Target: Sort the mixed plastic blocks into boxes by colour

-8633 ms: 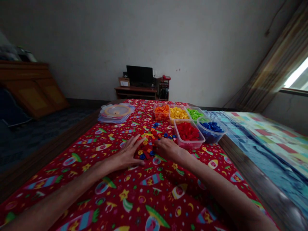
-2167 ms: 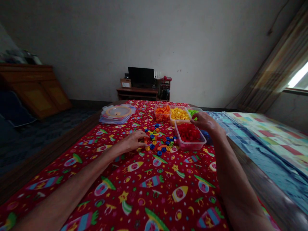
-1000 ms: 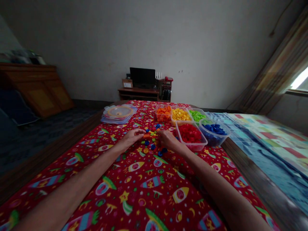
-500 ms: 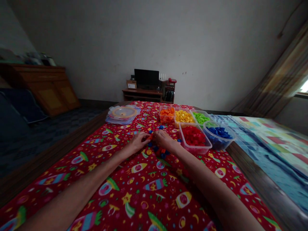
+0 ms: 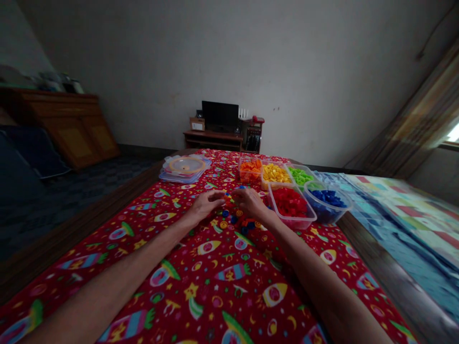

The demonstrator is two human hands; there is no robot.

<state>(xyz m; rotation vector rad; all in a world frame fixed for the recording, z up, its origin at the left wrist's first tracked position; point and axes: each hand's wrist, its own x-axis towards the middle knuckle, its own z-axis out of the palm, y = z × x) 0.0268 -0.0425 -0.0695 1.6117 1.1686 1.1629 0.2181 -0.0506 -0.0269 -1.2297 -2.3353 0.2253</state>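
Note:
My left hand [image 5: 208, 203] is over the patterned red cloth, its thumb and fingers apart in a curve. Just beyond its fingertips is a small orange and blue piece [image 5: 227, 196]; whether they touch it I cannot make out. Facing it, my right hand [image 5: 249, 199] is bent with its fingers together, and what they hold, if anything, is hidden. Below the hands lie several loose small plastic pieces: a blue one [image 5: 225, 213], a yellow round one [image 5: 224, 224] and a red-orange and blue cluster [image 5: 248, 224]. Another blue piece [image 5: 242, 187] shows behind my right hand.
Clear tubs of sorted pieces stand at the right: orange [image 5: 250, 177], yellow [image 5: 275, 186], green [image 5: 303, 168], red [image 5: 296, 221] and a round blue one [image 5: 330, 217]. Stacked lids [image 5: 184, 168] lie at the far left. A bed [image 5: 401, 215] adjoins the table's right side.
My hands have come apart, from nearly touching over an orange piece to a small gap between them. More of the loose pieces below shows now. The view has shifted slightly.

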